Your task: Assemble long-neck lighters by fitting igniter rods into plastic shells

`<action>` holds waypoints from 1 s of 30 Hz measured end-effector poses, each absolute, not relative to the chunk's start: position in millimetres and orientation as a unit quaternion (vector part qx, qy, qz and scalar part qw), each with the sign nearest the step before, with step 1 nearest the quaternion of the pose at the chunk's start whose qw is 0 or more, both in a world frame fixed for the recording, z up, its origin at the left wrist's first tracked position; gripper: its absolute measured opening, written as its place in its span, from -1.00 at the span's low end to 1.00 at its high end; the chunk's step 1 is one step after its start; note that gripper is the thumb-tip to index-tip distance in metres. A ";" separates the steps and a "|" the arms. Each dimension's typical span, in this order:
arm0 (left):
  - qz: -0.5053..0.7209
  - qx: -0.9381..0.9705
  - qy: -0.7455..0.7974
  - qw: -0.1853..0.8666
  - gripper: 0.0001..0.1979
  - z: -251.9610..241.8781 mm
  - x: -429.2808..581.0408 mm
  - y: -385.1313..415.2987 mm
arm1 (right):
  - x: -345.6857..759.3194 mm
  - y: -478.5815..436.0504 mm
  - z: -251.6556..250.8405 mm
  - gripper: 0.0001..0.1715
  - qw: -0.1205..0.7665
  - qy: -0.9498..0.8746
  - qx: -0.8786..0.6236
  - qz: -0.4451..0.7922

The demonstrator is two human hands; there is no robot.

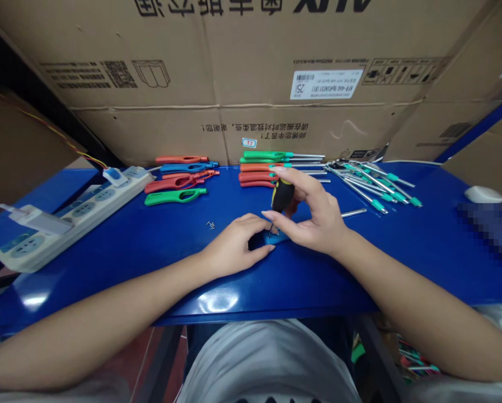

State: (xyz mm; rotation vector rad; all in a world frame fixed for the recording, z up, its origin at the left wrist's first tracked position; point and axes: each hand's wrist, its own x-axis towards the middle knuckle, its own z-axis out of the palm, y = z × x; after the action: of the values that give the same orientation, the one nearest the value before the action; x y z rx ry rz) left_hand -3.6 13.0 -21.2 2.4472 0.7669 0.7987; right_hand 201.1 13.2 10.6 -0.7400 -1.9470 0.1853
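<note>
My right hand (320, 221) is closed around the black and yellow handle of a screwdriver (282, 196), which stands nearly upright with its tip down on a blue stick lighter (279, 238). The lighter lies on the blue table, and its metal tube (353, 212) sticks out to the right past my right hand. With thumb and fingers, my left hand (238, 246) grips the lighter's left end. Part of the blue body is hidden behind my right hand. A few small screws (210, 225) lie left of my left hand.
Lighter handle shells, among them a green one (176, 197), lie at back left. Stick lighters with tubes (267, 156) are stacked at back centre. Loose metal tubes with teal ends (380, 184) are heaped right. A power strip (103, 196) borders the left; cardboard (217, 84) stands behind.
</note>
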 end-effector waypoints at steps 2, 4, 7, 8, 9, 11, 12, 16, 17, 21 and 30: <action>0.290 0.887 0.283 0.220 -0.78 -21.5 -3.9 12.9 | 201.0 12.0 15.6 -0.13 0.469 -0.826 -0.288 0.120; 0.284 0.888 0.282 0.225 -0.80 -20.8 -4.0 12.9 | 200.9 10.6 20.5 -0.11 0.434 -0.842 -0.269 0.177; 0.279 0.888 0.275 0.241 -0.85 -18.6 -3.9 13.1 | 200.7 10.1 23.8 -0.16 0.419 -0.841 -0.250 0.235; 0.278 0.887 0.274 0.244 -0.86 -18.0 -3.8 13.1 | 200.7 10.6 23.4 -0.18 0.421 -0.839 -0.247 0.240; 0.278 0.887 0.274 0.246 -0.87 -17.6 -3.6 13.2 | 200.8 11.3 22.5 -0.19 0.425 -0.838 -0.247 0.237; 0.278 0.888 0.272 0.246 -0.88 -17.9 -3.3 13.2 | 201.5 13.1 19.8 -0.18 0.426 -0.844 -0.250 0.211; 0.278 0.889 0.271 0.244 -0.88 -18.5 -3.2 13.1 | 202.2 14.0 18.5 -0.17 0.424 -0.849 -0.252 0.191; 0.286 0.892 0.267 0.226 -0.87 -21.9 -2.5 12.4 | 206.6 16.8 17.0 -0.17 0.426 -0.864 -0.251 0.089; 0.287 0.893 0.266 0.223 -0.87 -22.5 -2.4 12.2 | 207.6 16.9 17.9 -0.18 0.425 -0.867 -0.251 0.067; 0.284 0.894 0.262 0.226 -0.87 -21.4 -2.2 11.9 | 206.6 13.9 25.1 -0.18 0.392 -0.877 -0.272 0.059; 0.273 0.896 0.260 0.236 -0.83 -21.7 -2.0 11.9 | 201.9 12.8 22.2 -0.29 0.443 -0.855 -0.268 0.009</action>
State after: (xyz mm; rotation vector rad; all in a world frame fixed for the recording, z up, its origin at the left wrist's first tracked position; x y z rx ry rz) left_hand -2.0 11.9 -21.7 2.4565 0.7143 0.7485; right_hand 201.9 12.8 22.2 -0.6655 -2.1221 0.0235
